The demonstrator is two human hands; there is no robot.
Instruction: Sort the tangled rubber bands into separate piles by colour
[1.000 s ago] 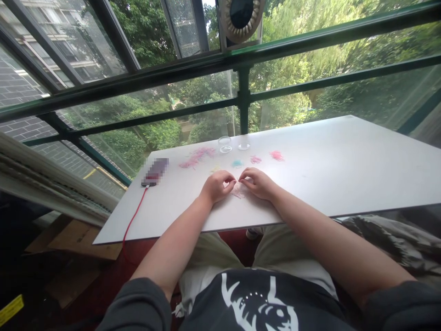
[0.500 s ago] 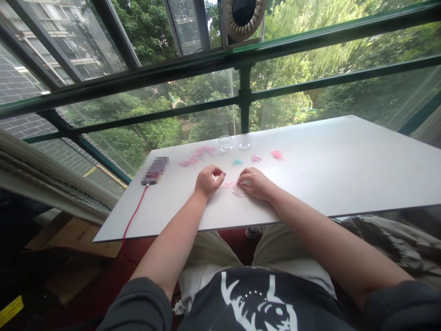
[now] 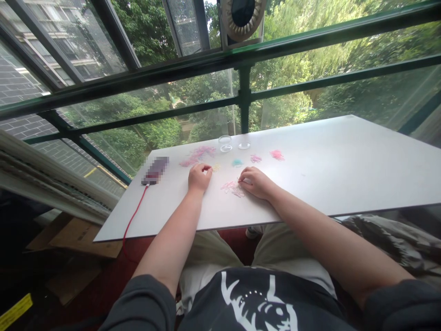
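Thin pink and pale loops [image 3: 233,187] lie loose on the white table between my hands. My left hand [image 3: 200,177] is closed, fingertips pinched beside a small yellow pile [image 3: 216,168]; what they hold, if anything, is too small to make out. At the right edge of the loose loops, my right hand [image 3: 254,182] has its fingers pressed together, their contents hidden. Farther back are a teal pile [image 3: 237,162], a purple-pink pile [image 3: 256,158] and a bright pink pile [image 3: 277,155]. A larger mixed pink and purple heap [image 3: 198,155] spreads behind my left hand.
A clear round container [image 3: 226,144] and a clear shallow disc [image 3: 244,145] stand near the back edge of the white table [image 3: 344,170]. At the left, a blurred-out device [image 3: 155,170] has a red cable [image 3: 132,214] running over the front edge.
My left hand has moved left and slightly back, away from the loose loops, and the yellow pile now shows. My right hand has barely moved.
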